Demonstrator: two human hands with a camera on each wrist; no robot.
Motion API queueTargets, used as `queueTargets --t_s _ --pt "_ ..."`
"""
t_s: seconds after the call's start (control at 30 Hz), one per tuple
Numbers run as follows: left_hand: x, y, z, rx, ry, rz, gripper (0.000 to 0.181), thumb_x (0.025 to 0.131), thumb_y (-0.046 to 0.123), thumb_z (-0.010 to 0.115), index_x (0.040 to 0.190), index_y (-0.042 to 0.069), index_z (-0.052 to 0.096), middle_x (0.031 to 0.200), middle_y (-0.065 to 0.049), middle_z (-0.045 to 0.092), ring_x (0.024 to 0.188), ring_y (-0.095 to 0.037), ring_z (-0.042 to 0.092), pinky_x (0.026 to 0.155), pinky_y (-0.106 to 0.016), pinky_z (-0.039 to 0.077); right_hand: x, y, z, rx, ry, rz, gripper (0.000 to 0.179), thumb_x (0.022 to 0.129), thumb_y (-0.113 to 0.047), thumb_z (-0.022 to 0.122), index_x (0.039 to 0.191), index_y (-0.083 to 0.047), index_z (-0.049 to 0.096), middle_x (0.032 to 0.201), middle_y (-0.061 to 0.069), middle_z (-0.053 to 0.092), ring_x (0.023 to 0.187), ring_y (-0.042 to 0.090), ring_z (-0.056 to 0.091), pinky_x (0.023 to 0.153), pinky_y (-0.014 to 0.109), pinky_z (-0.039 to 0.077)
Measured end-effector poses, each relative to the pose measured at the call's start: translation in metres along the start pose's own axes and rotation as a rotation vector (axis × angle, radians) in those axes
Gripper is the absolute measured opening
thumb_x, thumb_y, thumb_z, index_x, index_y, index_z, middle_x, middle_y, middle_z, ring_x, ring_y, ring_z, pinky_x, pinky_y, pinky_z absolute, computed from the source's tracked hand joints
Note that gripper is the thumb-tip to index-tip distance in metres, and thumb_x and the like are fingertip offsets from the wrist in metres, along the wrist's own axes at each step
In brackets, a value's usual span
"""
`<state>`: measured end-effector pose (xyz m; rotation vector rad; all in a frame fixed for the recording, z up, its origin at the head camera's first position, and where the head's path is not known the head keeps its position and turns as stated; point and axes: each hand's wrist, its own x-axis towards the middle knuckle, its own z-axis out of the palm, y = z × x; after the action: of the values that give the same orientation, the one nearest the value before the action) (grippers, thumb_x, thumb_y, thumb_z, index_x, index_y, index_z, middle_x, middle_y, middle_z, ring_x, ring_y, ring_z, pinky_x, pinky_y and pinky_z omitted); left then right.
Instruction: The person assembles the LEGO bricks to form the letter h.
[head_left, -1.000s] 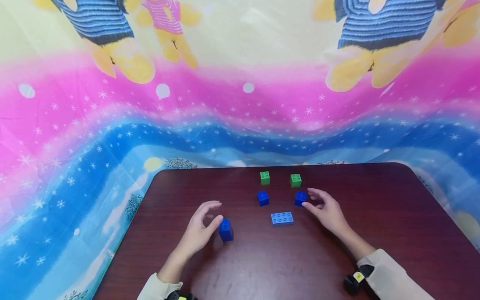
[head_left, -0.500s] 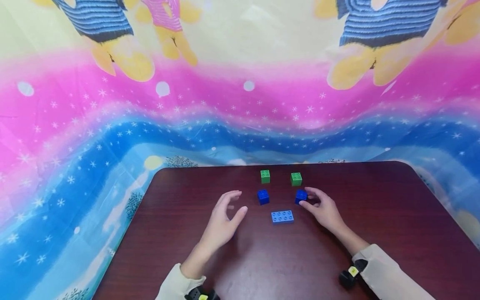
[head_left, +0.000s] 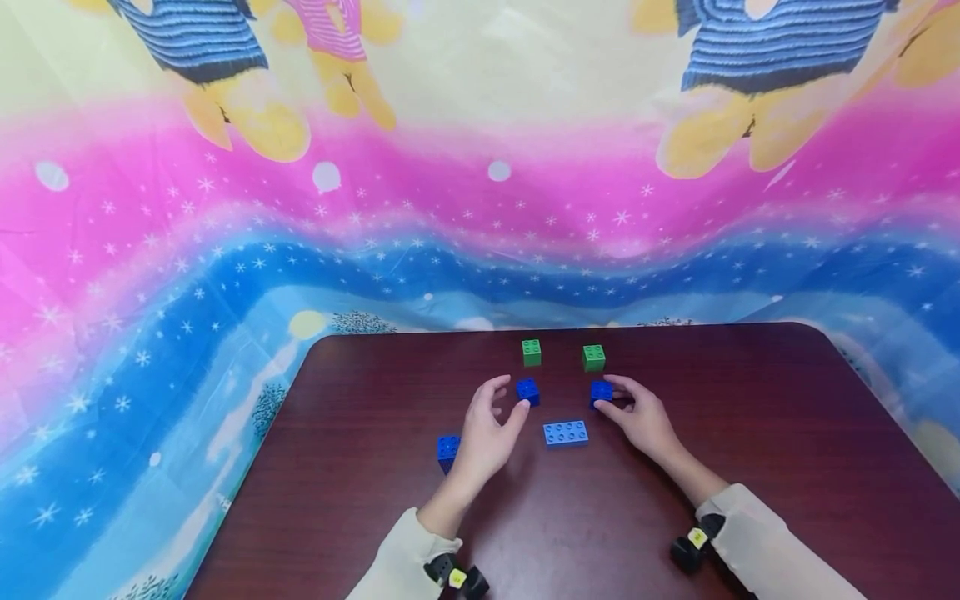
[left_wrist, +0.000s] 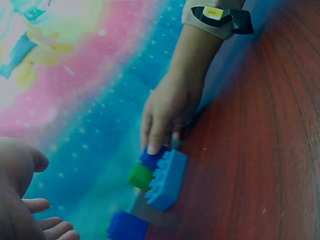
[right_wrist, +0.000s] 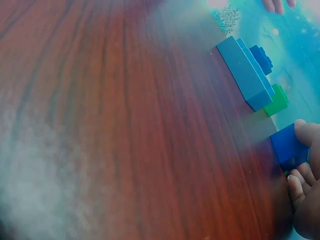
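Observation:
My right hand pinches a small dark blue building brick between thumb and fingers on the table. In the right wrist view the thumb lies on this blue brick. My left hand is spread beside a second small dark blue brick; its thumb tip overlaps the brick's near edge in the head view. The left wrist view shows a gap between the left hand and that blue brick. A longer light blue brick lies between the hands, studs up.
A taller dark blue block stands left of my left forearm, partly hidden by it. Two green bricks, one on the left and one on the right, stand near the far edge of the brown table. A printed cloth hangs behind.
My left hand has left the taller dark blue block and moved right and away to the left small blue brick. The right hand has closed its fingers on the right blue brick.

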<state>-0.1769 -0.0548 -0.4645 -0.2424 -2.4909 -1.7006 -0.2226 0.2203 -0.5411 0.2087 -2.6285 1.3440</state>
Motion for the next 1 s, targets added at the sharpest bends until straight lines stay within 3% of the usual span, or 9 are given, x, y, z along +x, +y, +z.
queueTargets --t_s 0.2,0.4,0.53,0.7,1.0 --pt "0.011 -0.008 0.021 -0.02 0.049 -0.06 0.052 0.099 0.026 0.067 0.145 0.008 0.05 0.142 -0.016 0.055 0.127 -0.035 0.055 0.104 -0.052 0.048 0.0 0.001 0.0 0.003 0.003 -0.003 0.048 0.094 -0.014 0.075 0.138 -0.002 0.059 0.122 0.023 0.066 0.106 0.034 0.065 0.074 0.024 0.052" --pt "0.018 -0.013 0.036 0.016 0.085 -0.033 0.054 0.098 0.025 0.068 0.146 0.007 0.052 0.151 -0.014 0.049 0.139 -0.035 0.046 0.112 -0.053 0.04 0.0 0.002 0.001 -0.01 0.014 -0.01 0.046 0.094 -0.015 0.075 0.136 -0.003 0.06 0.121 0.022 0.067 0.102 0.032 0.065 0.072 0.025 0.051" --pt "0.02 -0.022 0.041 0.046 0.074 -0.022 0.055 0.098 0.023 0.068 0.148 0.009 0.05 0.156 -0.011 0.044 0.143 -0.034 0.04 0.114 -0.054 0.036 -0.001 0.004 0.001 -0.022 0.014 -0.01 0.046 0.094 -0.015 0.075 0.136 -0.003 0.061 0.12 0.021 0.068 0.1 0.03 0.065 0.072 0.025 0.052" --pt "0.024 -0.037 0.044 0.041 0.086 -0.012 0.054 0.099 0.02 0.067 0.148 0.007 0.049 0.157 -0.016 0.042 0.144 -0.037 0.039 0.113 -0.056 0.037 -0.001 0.004 0.001 -0.029 0.017 -0.009 0.045 0.094 -0.016 0.075 0.135 -0.003 0.061 0.12 0.02 0.068 0.098 0.029 0.064 0.071 0.025 0.051" --pt "0.032 -0.053 0.051 0.071 0.15 -0.014 0.052 0.096 0.014 0.069 0.143 -0.001 0.052 0.147 -0.02 0.051 0.136 -0.038 0.047 0.112 -0.053 0.039 -0.001 0.006 0.002 -0.026 0.014 -0.013 0.045 0.095 -0.018 0.075 0.135 -0.004 0.061 0.12 0.019 0.068 0.101 0.029 0.064 0.073 0.026 0.051"
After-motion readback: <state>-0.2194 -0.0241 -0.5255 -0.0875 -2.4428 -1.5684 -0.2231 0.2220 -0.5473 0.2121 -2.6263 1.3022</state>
